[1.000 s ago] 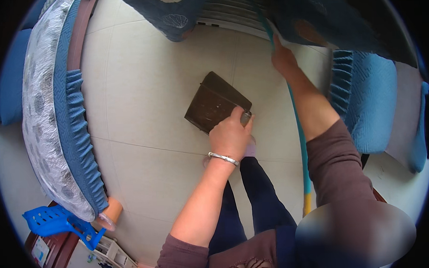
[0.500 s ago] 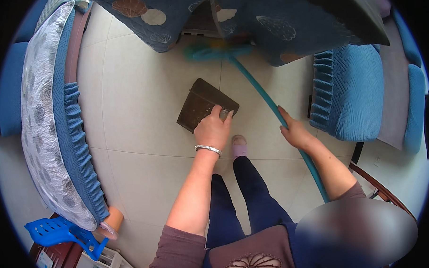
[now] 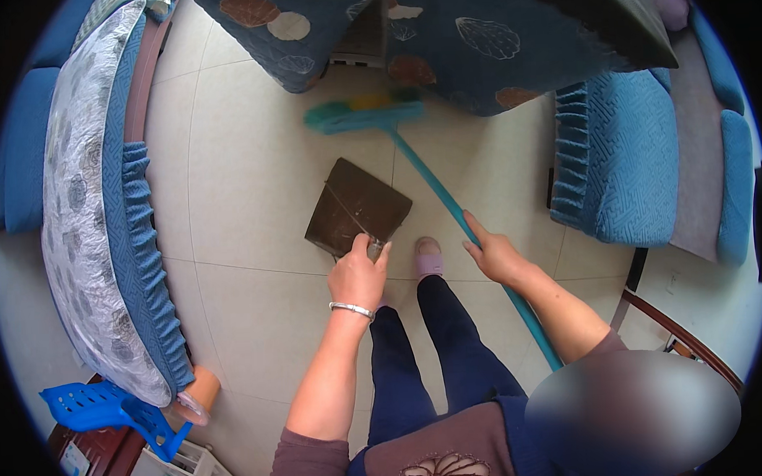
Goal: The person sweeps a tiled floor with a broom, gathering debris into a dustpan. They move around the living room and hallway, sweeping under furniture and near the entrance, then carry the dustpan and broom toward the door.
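Note:
A dark brown dustpan is held low over the tiled floor by my left hand, whose fingers are closed round its handle. Along the turquoise stick of a broom, my right hand keeps its grip, index finger and thumb lying along the stick. The broom's head, turquoise with green and yellow bristles, is a little blurred. It lies beyond the dustpan, near the hanging edge of a patterned blue cloth. Whether the dustpan touches the floor, I cannot tell.
On the left runs a long seat with a grey-white quilted cover and blue ruffles. A blue padded seat stands on the right. At the lower left are a blue plastic chair and an orange-brown cylinder. My feet stand on pale tiles.
My left hand and the dustpan have come nearer to me and slightly left. The broom head has shifted left and a little nearer, out from the cloth's edge, with my right hand moving left.

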Tool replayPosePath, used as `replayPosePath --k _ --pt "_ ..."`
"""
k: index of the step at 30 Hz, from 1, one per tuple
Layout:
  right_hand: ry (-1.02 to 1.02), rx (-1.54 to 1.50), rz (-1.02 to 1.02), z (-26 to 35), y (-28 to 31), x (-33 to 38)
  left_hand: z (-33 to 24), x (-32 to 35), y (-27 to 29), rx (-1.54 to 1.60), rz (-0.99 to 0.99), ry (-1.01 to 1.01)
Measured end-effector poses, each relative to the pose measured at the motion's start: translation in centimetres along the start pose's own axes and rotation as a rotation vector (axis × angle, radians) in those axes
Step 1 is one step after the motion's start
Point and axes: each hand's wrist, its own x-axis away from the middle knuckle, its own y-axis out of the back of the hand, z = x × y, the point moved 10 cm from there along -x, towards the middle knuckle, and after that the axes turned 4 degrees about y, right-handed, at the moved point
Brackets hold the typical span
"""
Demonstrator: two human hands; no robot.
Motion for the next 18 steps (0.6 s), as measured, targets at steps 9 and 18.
replayPosePath --k 9,18 --pt "-0.012 0.200 0.083 5.5 -1.2 -12.5 3.1 -0.4 0.1 -0.094 -0.127 0.016" --pt "-0.260 -0.001 0.086 -6.8 -2.5 -0.7 2.5 -1.1 -0.1 -0.076 -0.107 0.001"
